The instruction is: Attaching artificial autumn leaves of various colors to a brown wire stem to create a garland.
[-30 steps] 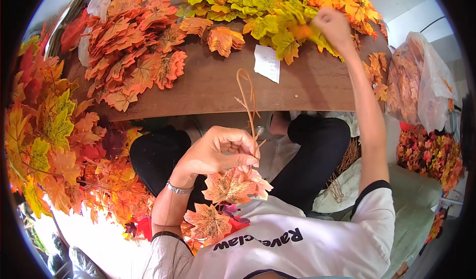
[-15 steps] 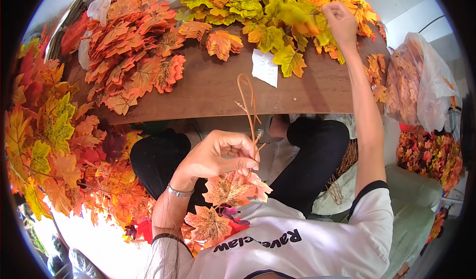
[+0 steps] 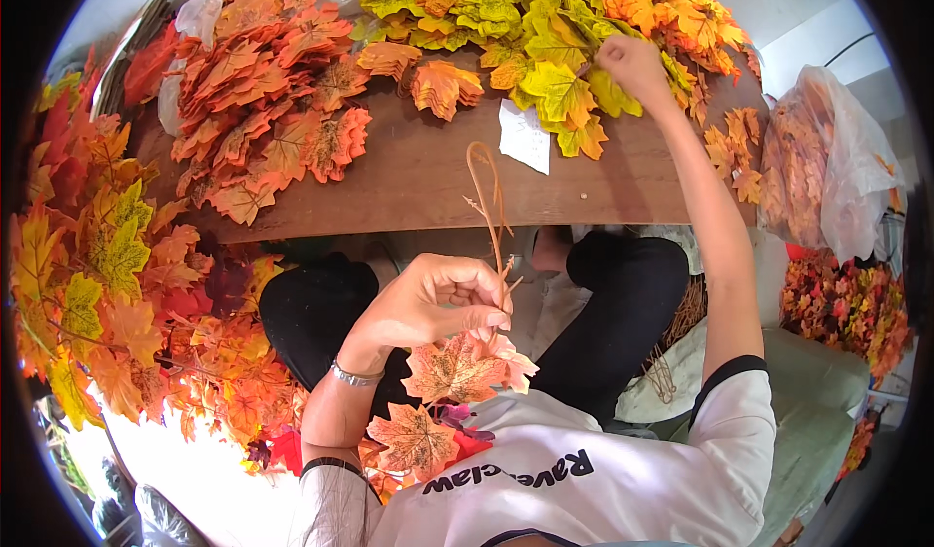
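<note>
My left hand (image 3: 443, 299) is closed on a thin brown artificial stem (image 3: 496, 218), held above my lap. The stem's bare upper end bends over in a loop with short side twigs. Below the fingers hang orange artificial maple leaves (image 3: 452, 370) and a little purple and red foliage, partly over my shirt. My right hand (image 3: 634, 69) reaches to the far side of the table, its fingers pinched at a yellow-green artificial leaf (image 3: 611, 95) on the yellow-green leaf pile (image 3: 555, 41). The fingertips are partly hidden by the hand.
Orange leaf stacks (image 3: 258, 90) cover the brown table's (image 3: 418, 177) left side. A white paper slip (image 3: 523, 137) lies mid-table; yellow-orange leaves (image 3: 671, 7) are at the far right. Finished-looking leaf garlands (image 3: 117, 294) hang at left. A clear plastic bag (image 3: 827, 158) of leaves stands right.
My right hand has moved down and slightly left over the yellow-green pile, where leaves have shifted and a blurred leaf no longer shows. My left hand keeps its hold on the stem.
</note>
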### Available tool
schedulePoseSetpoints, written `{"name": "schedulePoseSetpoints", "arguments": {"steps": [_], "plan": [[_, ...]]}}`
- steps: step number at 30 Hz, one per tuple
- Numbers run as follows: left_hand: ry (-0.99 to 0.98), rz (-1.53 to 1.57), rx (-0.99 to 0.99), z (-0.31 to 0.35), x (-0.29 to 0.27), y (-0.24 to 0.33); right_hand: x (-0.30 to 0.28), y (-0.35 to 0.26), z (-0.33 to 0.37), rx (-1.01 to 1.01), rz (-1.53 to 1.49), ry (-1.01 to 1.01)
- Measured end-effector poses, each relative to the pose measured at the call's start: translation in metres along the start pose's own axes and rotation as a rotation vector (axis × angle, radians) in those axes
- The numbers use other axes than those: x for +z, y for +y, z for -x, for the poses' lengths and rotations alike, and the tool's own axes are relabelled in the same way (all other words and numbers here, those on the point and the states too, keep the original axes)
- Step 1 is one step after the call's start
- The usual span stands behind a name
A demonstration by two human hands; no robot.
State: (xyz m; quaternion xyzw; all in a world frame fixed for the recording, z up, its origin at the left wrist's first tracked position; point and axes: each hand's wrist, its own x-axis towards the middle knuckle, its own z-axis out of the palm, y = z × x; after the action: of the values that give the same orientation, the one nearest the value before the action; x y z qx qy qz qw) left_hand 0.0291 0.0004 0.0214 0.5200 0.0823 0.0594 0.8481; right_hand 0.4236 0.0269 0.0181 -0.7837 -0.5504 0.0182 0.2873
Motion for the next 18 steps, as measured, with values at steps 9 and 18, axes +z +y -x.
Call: {"name": "schedulePoseSetpoints", "arguments": {"steps": [9, 18], "plan": [[0.025, 0.018, 0.006, 0.004, -0.001, -0.001, -0.031, 0.029, -0.023, 0.246, -0.844, 0.16], [0.116, 0.016, 0.082, 0.002, -0.001, 0.001, -0.071, -0.008, -0.044, 0.106, -1.126, 0.248]]}}
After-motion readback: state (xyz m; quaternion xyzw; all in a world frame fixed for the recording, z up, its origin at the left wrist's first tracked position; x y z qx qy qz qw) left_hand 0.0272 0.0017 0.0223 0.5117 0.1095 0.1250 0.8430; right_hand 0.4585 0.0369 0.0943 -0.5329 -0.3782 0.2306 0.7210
